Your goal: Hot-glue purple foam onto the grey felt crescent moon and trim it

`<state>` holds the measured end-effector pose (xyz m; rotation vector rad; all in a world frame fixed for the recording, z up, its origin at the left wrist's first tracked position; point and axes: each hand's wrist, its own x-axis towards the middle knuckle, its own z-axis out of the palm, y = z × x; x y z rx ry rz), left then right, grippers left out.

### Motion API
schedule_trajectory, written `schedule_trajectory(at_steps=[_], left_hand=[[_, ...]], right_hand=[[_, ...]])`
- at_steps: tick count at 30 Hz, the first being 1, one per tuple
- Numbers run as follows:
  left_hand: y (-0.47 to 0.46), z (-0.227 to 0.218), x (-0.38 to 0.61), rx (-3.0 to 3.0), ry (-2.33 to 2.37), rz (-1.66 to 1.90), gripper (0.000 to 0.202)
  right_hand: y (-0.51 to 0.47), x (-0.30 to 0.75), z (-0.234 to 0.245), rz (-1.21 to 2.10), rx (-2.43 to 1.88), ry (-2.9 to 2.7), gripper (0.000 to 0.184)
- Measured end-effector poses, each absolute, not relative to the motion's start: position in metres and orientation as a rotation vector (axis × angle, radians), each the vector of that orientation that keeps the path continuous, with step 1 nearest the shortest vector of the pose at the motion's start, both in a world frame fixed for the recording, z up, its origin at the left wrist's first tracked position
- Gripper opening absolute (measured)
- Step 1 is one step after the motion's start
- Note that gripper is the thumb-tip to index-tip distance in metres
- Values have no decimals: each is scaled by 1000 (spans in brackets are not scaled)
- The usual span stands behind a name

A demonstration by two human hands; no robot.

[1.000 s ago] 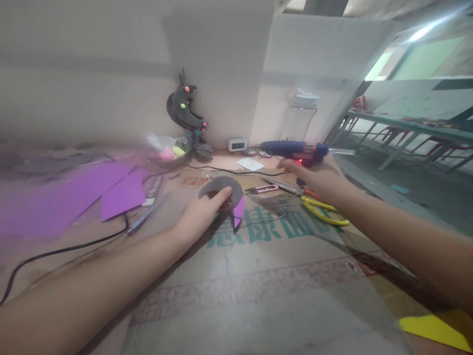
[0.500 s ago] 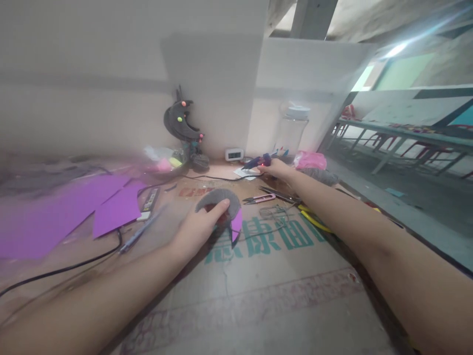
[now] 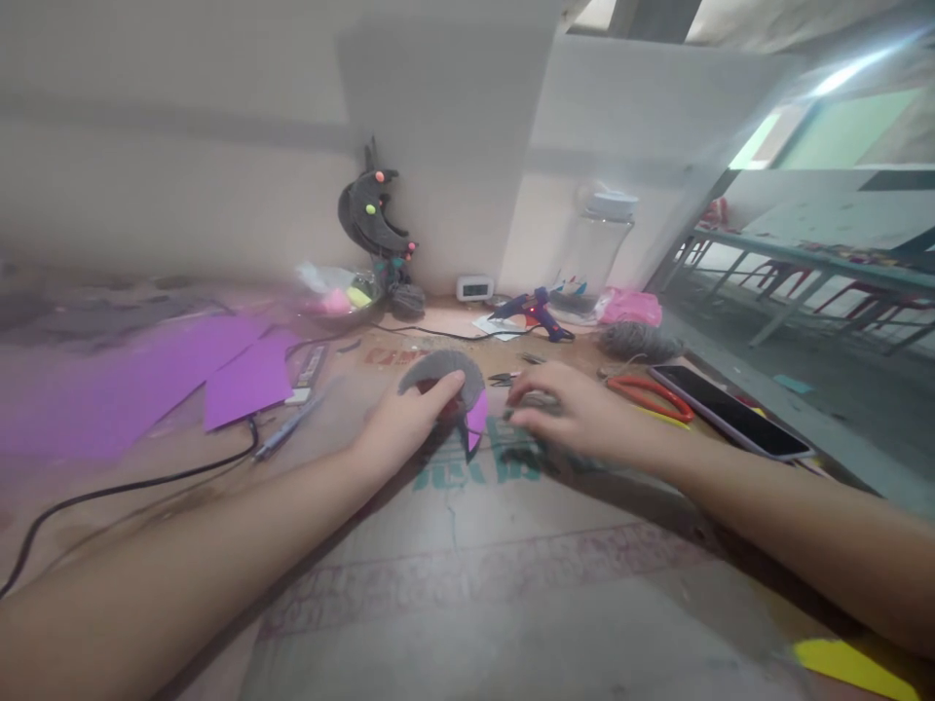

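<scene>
My left hand (image 3: 405, 424) presses down on a grey crescent-shaped felt piece (image 3: 438, 368) with a purple part (image 3: 476, 413) under its right edge; the fingers are curled onto it. My right hand (image 3: 574, 414) hovers just right of that piece, fingers bent and slightly apart, holding nothing I can make out. The blue glue gun (image 3: 532, 310) rests on the table at the back, its red light on, away from both hands.
Purple sheets (image 3: 146, 385) and a black cable (image 3: 146, 482) lie at left. A phone (image 3: 730, 409), orange-handled scissors (image 3: 650, 394), grey yarn (image 3: 637, 341) and pink bag (image 3: 629, 306) sit at right. A finished grey moon craft (image 3: 372, 219), clock (image 3: 474, 287) and jar (image 3: 595, 243) stand by the wall.
My right hand set the glue gun down at the back of the table and came back toward the felt piece. My left hand stayed on the piece.
</scene>
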<state>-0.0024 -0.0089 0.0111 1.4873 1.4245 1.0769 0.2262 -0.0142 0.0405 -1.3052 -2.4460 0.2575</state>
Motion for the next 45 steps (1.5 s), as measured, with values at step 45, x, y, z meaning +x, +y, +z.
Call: schedule_trajectory(at_steps=[45], left_hand=[[-18, 22, 3, 1585, 1220, 1013, 23]], right_hand=[[-32, 216, 17, 1010, -1104, -1761, 39]])
